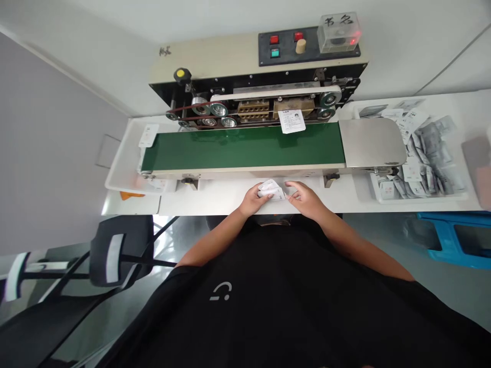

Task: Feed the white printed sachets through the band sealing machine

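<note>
My left hand (pixel 253 200) and my right hand (pixel 305 198) meet at the near edge of the white table (pixel 222 197), both closed on a small white packet (pixel 271 189) held between them. Just beyond them runs the green conveyor belt (pixel 245 147) of a band sealing machine (pixel 253 76). One labelled white packet (pixel 291 121) hangs in the sealing track at the back of the belt. Another packet (pixel 149 135) lies in the white tray (pixel 118 174) at the belt's left end.
A white tray (pixel 422 197) at the right holds several silver and white packets (pixel 429 151), beside the machine's steel infeed plate (pixel 370 142). A blue crate (pixel 456 237) stands on the floor at right, a black chair (pixel 118 255) at left.
</note>
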`<act>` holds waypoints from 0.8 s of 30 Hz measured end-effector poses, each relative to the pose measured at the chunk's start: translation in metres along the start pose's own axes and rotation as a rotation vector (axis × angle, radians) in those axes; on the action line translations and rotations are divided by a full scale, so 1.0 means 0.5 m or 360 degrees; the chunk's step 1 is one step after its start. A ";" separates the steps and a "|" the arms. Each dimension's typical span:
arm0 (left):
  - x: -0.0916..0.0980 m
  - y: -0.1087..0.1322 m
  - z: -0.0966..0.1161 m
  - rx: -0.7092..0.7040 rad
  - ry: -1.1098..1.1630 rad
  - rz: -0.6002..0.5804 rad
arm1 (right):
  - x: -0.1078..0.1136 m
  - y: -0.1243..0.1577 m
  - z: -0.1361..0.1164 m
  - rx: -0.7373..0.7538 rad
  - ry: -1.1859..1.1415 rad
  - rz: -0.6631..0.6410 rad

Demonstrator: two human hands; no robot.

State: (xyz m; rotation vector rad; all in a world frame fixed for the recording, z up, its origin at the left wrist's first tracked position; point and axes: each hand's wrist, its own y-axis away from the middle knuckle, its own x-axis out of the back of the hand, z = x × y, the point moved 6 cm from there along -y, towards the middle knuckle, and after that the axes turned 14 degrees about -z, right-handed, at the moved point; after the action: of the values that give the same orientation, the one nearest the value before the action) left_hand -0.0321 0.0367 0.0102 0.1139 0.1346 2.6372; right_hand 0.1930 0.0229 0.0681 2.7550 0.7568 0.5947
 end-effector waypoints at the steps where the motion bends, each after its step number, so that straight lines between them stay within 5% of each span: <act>1: 0.000 0.000 -0.003 -0.0001 0.0027 0.0017 | -0.014 -0.010 0.013 -0.0035 -0.0073 -0.0080; 9: 0.000 0.000 -0.014 -0.0006 0.0062 0.0038 | -0.053 -0.048 0.040 0.0009 -0.0603 -0.0160; 17: 0.001 0.000 -0.008 0.0034 -0.0066 -0.0049 | -0.008 -0.031 0.036 0.0055 -0.0689 0.0184; 24: -0.040 -0.001 0.028 -0.0248 -0.0386 -0.0484 | -0.001 -0.019 -0.016 0.0324 -0.0340 0.0222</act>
State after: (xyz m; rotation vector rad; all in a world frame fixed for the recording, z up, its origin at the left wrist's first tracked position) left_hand -0.0127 0.0284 0.0231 0.3310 -0.1264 2.2990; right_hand 0.1851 0.0314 0.0722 3.0138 0.6103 0.2524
